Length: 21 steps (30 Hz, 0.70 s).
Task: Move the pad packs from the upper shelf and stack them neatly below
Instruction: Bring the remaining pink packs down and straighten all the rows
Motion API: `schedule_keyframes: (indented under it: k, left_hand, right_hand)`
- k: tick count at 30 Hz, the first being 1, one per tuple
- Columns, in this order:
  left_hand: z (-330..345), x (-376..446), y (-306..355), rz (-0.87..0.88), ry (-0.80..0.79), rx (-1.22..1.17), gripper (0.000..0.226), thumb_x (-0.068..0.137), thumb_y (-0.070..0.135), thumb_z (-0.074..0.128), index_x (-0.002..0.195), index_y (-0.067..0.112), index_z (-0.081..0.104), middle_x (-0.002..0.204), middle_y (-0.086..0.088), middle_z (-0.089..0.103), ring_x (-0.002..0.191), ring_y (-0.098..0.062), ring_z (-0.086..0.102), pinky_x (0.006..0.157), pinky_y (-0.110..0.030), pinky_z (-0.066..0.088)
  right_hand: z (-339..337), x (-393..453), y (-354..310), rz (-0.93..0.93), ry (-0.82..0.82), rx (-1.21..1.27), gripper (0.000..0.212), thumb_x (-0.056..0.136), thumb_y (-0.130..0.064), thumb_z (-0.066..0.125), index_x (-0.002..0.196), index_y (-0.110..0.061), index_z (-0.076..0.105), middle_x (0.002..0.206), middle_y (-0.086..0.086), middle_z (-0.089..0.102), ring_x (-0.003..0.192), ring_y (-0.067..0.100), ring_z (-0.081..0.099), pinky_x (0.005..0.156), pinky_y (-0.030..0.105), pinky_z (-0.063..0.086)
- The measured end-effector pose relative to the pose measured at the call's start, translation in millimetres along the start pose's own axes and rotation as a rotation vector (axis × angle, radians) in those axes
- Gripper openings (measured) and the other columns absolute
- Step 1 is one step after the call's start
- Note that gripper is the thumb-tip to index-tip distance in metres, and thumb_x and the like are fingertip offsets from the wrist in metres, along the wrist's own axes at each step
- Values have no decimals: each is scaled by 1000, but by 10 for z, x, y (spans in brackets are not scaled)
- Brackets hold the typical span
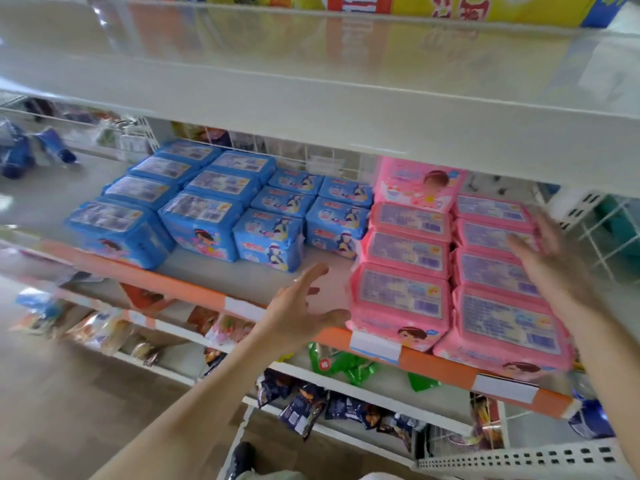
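Far left on the lower shelf [194,289]: loose dark-blue packets [20,154], blurred, well apart from the rest. Then blue pad packs [204,216] in neat rows, the left ones taller or stacked two high, the right ones lower, none touched. Between blue and pink, a bare strip of shelf board. Over that strip, left hand [304,306], grip wide, fingers spread and straight, holding nothing, thumb just beside the front pink pack's side. Next, pink pad packs [405,296] in two rows running front to back, one pack standing upright at the back, the front ones overhanging the orange shelf edge [433,367]. At the right row, right hand [550,258], grip wide too, fingers straight, blurred, beside or touching the packs; cannot tell which. Above it all, the upper shelf [311,81], bare where seen, with only bright boxes [485,8] at its back, so probably little or nothing left to bring down and only squaring up to do.

Risks, as a judgement: front pink packs already past the lip, so a push from either side likely to tip them off onto the snack bags [304,410] below. Soft, slippery wrapping, so rows apt to skew or slide under an uneven squeeze. Too hard a shove leftward, and pink crowding into blue.
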<state>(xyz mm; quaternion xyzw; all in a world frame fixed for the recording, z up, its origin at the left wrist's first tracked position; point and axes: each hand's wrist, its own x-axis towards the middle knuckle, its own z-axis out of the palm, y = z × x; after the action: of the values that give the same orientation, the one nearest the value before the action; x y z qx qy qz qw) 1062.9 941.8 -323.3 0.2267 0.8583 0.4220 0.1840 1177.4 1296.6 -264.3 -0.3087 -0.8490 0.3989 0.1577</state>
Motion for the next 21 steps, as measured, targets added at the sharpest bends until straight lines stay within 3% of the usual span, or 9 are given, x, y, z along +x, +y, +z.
schedule_keyframes:
  k: [3,6,8,14,17,21]
  left_hand:
    - [-248,-24,-165,-46,207,58,79,70,66,73,138,38,43,139,13,52,119,-8,54,101,-46,49]
    - [-436,35,-274,-62,416,107,59,82,51,73,132,28,51,133,9,54,112,-10,57,95,-41,51]
    - [-507,110,-314,-41,465,166,54,84,46,73,128,23,53,130,4,53,110,-13,59,90,-38,52]
    - [-593,335,-375,8,445,149,52,83,36,78,128,19,56,129,0,52,111,-15,58,94,-41,53]
    - [-640,382,-394,21,436,117,50,84,34,77,126,16,58,126,1,55,107,-12,58,93,-40,53]
    - [-635,320,-378,-3,411,95,47,88,42,71,127,20,57,130,5,54,112,-11,58,93,-39,53]
  right_hand:
    - [147,-416,-203,-142,71,-180,73,90,-67,50,153,-50,18,167,-12,6,154,19,11,120,60,18]
    - [491,-818,-453,-309,-41,-352,76,88,-77,34,153,-50,4,167,-8,-11,154,21,-6,119,63,3]
    - [791,-934,-548,-424,-104,-485,81,83,-81,26,153,-47,2,166,-7,-16,154,23,-12,116,63,-5]
    - [1306,-880,-599,-586,-83,-763,91,80,-88,27,156,-39,16,168,6,6,151,37,12,114,72,10]
    - [1379,-859,-589,-623,-103,-835,82,84,-82,34,152,-36,32,166,7,18,150,38,23,113,72,19]
    - [1417,-875,-626,-610,-112,-831,75,85,-77,40,147,-35,45,163,4,27,148,35,30,115,68,20]
